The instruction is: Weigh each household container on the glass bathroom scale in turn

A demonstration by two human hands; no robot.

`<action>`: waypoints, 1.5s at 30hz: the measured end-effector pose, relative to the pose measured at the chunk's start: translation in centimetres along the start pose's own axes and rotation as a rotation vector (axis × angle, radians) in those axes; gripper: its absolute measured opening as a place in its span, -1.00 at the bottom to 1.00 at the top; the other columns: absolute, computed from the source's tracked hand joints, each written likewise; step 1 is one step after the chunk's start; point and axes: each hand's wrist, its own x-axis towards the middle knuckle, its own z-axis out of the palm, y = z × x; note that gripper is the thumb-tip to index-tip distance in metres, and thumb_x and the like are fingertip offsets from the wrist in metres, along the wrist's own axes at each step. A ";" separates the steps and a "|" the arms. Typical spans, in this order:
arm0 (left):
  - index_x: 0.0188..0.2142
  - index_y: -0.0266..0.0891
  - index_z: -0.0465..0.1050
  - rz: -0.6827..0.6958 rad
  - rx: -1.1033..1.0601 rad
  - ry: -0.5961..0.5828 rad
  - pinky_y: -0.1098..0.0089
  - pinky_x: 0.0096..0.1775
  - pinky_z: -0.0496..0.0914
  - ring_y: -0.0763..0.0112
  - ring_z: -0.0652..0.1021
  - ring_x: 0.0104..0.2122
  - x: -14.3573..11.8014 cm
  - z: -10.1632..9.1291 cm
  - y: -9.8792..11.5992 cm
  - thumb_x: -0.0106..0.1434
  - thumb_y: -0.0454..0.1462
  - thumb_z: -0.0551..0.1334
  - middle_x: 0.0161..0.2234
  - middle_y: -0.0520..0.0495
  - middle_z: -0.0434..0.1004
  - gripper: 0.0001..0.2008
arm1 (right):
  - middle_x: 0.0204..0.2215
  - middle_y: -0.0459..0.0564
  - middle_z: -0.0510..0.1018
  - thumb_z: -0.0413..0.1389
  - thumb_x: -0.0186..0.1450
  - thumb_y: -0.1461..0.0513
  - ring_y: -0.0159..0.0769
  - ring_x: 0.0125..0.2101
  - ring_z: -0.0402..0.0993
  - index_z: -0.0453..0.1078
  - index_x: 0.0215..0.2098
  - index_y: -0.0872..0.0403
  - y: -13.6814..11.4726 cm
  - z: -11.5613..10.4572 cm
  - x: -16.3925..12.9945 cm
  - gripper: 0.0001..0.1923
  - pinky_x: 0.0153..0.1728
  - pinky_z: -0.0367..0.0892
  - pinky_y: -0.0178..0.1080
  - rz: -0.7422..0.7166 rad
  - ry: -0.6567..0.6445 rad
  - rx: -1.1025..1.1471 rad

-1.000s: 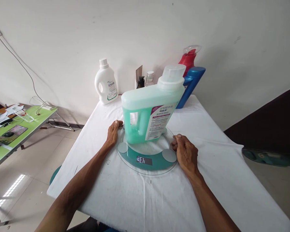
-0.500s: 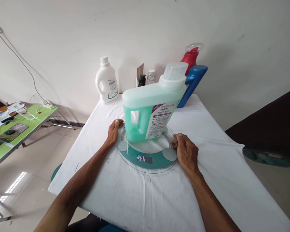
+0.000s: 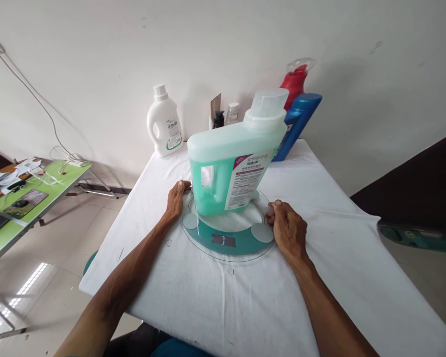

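A round glass scale with a teal band lies on the white-clothed table. On it stands a large translucent jug of green liquid with a pale cap and a pink-and-white label. My left hand grips the scale's left rim. My right hand grips its right rim. The scale's small display looks dark.
Against the wall at the table's back stand a white bottle, a small dark pump bottle, a small clear jar, a blue bottle and a red spray bottle. A green folding table with clutter stands at left.
The view has shifted slightly, so the scale and jug sit a little higher in frame. The display showed digits before and now looks blank. Both hands stay on the rim.
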 end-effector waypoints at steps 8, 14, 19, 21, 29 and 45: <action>-0.16 -0.22 0.61 -0.001 0.008 -0.007 0.04 0.16 0.56 0.02 0.68 0.03 -0.2 0.0 0.5 0.43 0.47 -0.01 -0.04 -0.31 0.74 -0.14 | -0.46 0.06 0.63 -0.28 0.40 -0.50 -0.05 -0.44 0.54 0.42 -0.30 -0.08 0.0 -0.1 0.0 -0.18 -0.23 0.44 -0.02 -0.008 -0.008 -0.009; -0.15 -0.22 0.61 -0.009 0.013 0.001 0.03 0.17 0.56 0.00 0.68 0.04 -0.1 0.0 0.3 0.43 0.48 -0.01 -0.04 -0.30 0.74 -0.14 | -0.47 0.07 0.64 -0.29 0.39 -0.52 -0.03 -0.44 0.56 0.43 -0.29 -0.08 0.0 0.0 0.0 -0.15 -0.22 0.45 0.00 -0.012 -0.003 -0.004; -0.16 -0.21 0.61 -0.021 -0.004 -0.008 0.01 0.18 0.56 -0.02 0.69 0.03 -0.2 0.0 0.5 0.44 0.46 0.00 -0.07 -0.30 0.75 -0.17 | -0.47 0.08 0.64 -0.31 0.39 -0.52 -0.04 -0.45 0.56 0.43 -0.29 -0.08 0.2 0.0 0.1 -0.14 -0.23 0.45 0.00 -0.021 -0.002 -0.009; -0.17 -0.21 0.61 -0.018 0.001 -0.007 0.01 0.18 0.56 -0.01 0.69 0.03 -0.2 -0.1 0.6 0.44 0.46 0.00 -0.07 -0.30 0.75 -0.17 | -0.46 0.08 0.65 -0.29 0.42 -0.50 -0.04 -0.43 0.56 0.44 -0.28 -0.07 0.4 0.0 0.1 -0.16 -0.22 0.45 -0.01 -0.027 -0.005 -0.009; -0.19 -0.21 0.61 -0.011 -0.006 -0.004 0.00 0.16 0.56 0.00 0.69 0.00 -0.2 0.0 0.5 0.43 0.48 0.00 -0.12 -0.29 0.75 -0.15 | -0.47 0.08 0.64 -0.33 0.39 -0.54 -0.04 -0.45 0.56 0.42 -0.30 -0.08 0.4 0.1 0.2 -0.12 -0.23 0.44 -0.01 -0.039 0.005 -0.015; -0.16 -0.21 0.62 -0.002 0.017 -0.001 0.04 0.17 0.55 0.02 0.69 0.02 -0.1 -0.1 0.2 0.43 0.47 -0.01 -0.06 -0.29 0.75 -0.15 | -0.48 0.06 0.63 -0.30 0.41 -0.51 -0.03 -0.43 0.57 0.43 -0.29 -0.09 0.4 0.1 0.1 -0.16 -0.25 0.46 -0.02 -0.035 0.006 -0.011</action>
